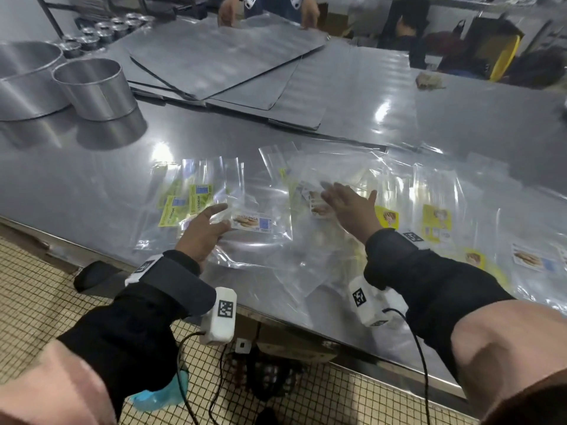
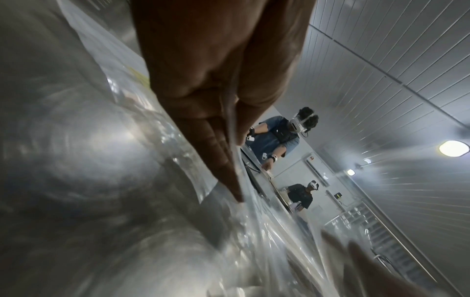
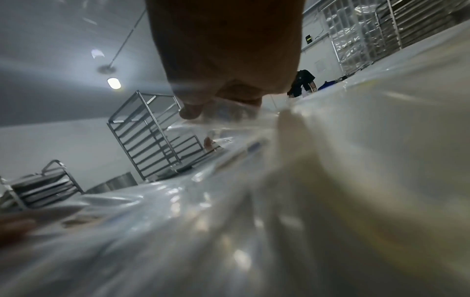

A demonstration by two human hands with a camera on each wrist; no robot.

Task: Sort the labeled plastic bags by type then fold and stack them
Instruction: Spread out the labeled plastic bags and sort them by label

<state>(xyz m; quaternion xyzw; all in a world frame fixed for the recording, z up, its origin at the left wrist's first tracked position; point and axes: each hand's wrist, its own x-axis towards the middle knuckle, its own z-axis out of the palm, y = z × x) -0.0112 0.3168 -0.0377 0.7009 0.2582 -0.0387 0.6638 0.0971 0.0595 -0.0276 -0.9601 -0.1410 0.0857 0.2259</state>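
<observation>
The labeled plastic bags (image 1: 337, 228) lie spread in a loose, overlapping layer along the near edge of the steel table (image 1: 92, 179), which fills most of the head view. Taking the cookie-label bag (image 1: 254, 223) as the landmark: it lies flat at the middle of the spread, its white label with a cookie picture facing up. Left of it sit bags with green labels (image 1: 184, 205), partly overlapping each other. Right of it, beyond a heap of clear film, are bags with yellow labels (image 1: 435, 222), and further right another white label (image 1: 529, 257).

Far behind the landmark, flat metal sheets (image 1: 214, 62) are stacked, with another person's hands on their far edge. Behind and to the left of it stand two round metal tins (image 1: 92, 87).

The left hand (image 1: 202, 231) rests on the landmark bag's left edge; the left wrist view shows film pinched between thumb and straight fingers (image 2: 216, 144). The right hand (image 1: 352, 210) is just right of the landmark, fingers spread and straight, low over the clear heap; whether it touches the film cannot be told.
</observation>
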